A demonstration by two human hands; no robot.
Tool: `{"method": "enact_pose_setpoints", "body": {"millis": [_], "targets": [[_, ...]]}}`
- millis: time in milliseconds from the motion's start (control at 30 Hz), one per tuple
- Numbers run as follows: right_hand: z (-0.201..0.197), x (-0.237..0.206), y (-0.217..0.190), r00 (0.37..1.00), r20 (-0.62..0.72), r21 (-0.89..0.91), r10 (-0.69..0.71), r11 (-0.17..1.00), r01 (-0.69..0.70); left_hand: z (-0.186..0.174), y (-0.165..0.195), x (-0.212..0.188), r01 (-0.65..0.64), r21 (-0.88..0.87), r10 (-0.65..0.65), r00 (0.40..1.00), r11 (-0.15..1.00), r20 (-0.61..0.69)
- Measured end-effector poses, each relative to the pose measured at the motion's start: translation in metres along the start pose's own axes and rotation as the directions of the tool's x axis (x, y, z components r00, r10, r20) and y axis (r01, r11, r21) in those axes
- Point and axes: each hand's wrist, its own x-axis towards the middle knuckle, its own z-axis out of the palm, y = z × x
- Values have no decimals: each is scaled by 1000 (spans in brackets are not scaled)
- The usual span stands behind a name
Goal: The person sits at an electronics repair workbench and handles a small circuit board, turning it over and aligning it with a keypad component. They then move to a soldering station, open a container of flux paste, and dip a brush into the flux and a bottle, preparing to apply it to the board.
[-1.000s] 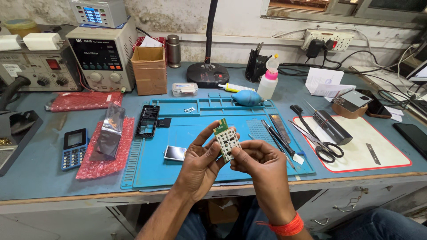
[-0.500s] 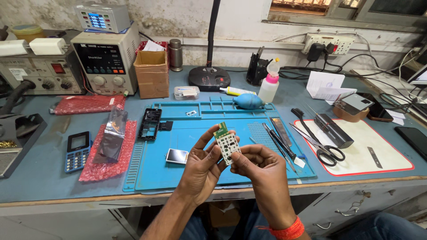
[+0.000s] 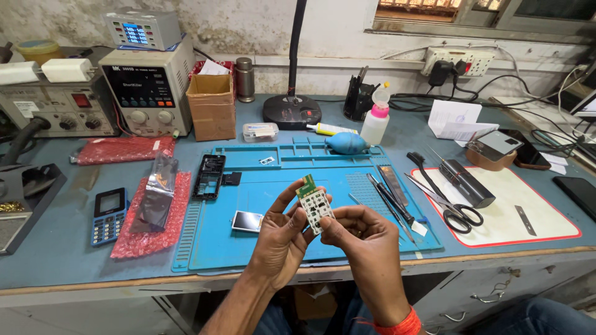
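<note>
1. Two hands meet over the front edge of the blue work mat (image 3: 248, 248), both pinching one small circuit board (image 3: 314, 205), white with a green top end.
2. Left hand (image 3: 282, 239) grips the board's left edge between thumb and fingers; right hand (image 3: 360, 239) clasps its lower right side, fingers curled in.
3. The board is held upright, lifted clear of the mat, near the middle of the counter (image 3: 56, 248).
4. Just left of the hands a small display module (image 3: 248, 221) lies flat on the mat; farther back sits a black phone frame (image 3: 209, 175).
5. Right of the hands, tweezers and thin tools (image 3: 388, 195) lie on the mat, with scissors (image 3: 450, 208) on the white pad (image 3: 528, 223) beside it.
6. Well to the left, a blue keypad phone (image 3: 108, 215) rests beside red bubble wrap (image 3: 152, 223).
</note>
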Motion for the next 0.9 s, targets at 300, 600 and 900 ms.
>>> {"method": "enact_pose_setpoints", "body": {"millis": [300, 600, 900], "targets": [[2, -2, -4, 1000, 19, -22, 10, 1000, -10, -2, -2, -1, -2, 0, 2, 1000, 1000, -1], [2, 0, -6, 1000, 16, -44, 24, 999, -23, 0, -1, -1, -15, -3, 15, 1000, 1000, 10], [5, -1, -14, 999, 40, -149, -2, 989, 8, 1, 1, -1, -6, -27, 6, 1000, 1000, -13]]}}
